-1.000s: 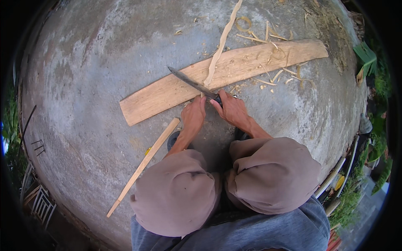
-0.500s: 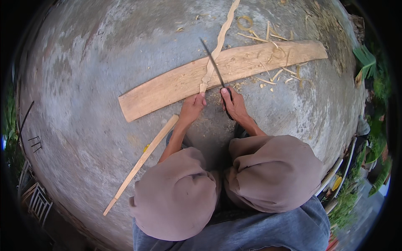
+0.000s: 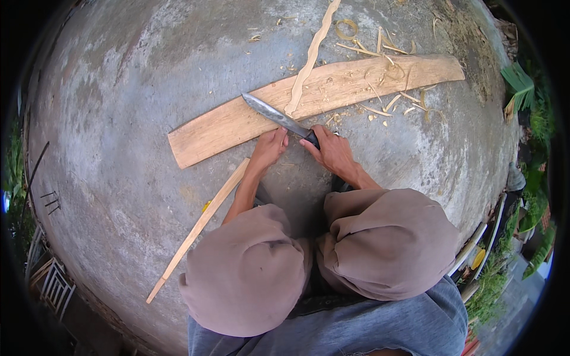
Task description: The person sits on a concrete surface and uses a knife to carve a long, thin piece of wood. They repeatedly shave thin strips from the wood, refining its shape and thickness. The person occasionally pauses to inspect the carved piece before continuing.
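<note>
My left hand (image 3: 270,147) is closed round the near end of a long, pale wooden strip with wavy edges (image 3: 310,62). The strip runs away from me over a wide, flat wooden board (image 3: 225,133) on the ground. In my right hand (image 3: 333,152) is the black handle of a large knife (image 3: 273,111). Its broad blade points to the far left and crosses over the strip's near end, just beyond my left fingers, hiding that part. Whether the edge touches the wood I cannot tell.
A straight, thin wooden strip (image 3: 199,228) lies on the concrete floor (image 3: 119,160) to my left. Curled shavings (image 3: 392,104) and chips are scattered over and around the board's right half. Plants (image 3: 522,89) border the floor on the right; a white metal rack (image 3: 57,283) stands at lower left.
The knife has swung from pointing away on the strip's right side to lying across its near end, blade turned flatter to view. My left hand still grips the wavy strip.
</note>
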Action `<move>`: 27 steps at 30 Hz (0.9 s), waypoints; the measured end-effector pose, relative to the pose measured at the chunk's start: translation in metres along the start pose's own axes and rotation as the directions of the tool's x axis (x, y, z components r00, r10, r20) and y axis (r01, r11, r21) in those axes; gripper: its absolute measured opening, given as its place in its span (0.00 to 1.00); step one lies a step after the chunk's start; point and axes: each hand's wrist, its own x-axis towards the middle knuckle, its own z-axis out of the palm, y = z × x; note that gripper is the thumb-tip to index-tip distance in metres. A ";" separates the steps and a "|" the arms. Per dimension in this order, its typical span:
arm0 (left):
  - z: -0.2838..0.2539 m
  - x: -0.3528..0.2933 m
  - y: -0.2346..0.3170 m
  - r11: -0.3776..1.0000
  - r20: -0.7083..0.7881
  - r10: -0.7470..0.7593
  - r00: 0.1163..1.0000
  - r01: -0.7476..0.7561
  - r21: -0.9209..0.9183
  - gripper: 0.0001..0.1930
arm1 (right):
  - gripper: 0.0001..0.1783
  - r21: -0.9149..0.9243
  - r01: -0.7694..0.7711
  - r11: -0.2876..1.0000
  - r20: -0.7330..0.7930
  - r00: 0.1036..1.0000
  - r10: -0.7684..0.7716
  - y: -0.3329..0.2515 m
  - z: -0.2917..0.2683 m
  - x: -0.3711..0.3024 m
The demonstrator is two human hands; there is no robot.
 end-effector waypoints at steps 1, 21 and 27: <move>0.000 0.001 0.000 1.000 0.002 -0.012 1.000 0.012 -0.001 0.26 | 0.25 -0.011 -0.003 1.000 0.002 1.000 0.003 0.000 -0.001 -0.001; 0.000 0.003 0.003 1.000 0.068 -0.020 0.998 0.021 -0.020 0.23 | 0.26 -0.237 0.027 0.971 -0.105 0.993 -0.054 0.004 -0.005 0.004; -0.004 -0.001 0.005 0.999 0.063 0.012 0.998 -0.009 -0.046 0.23 | 0.25 -0.186 0.094 0.978 -0.211 0.968 -0.133 0.005 0.004 0.003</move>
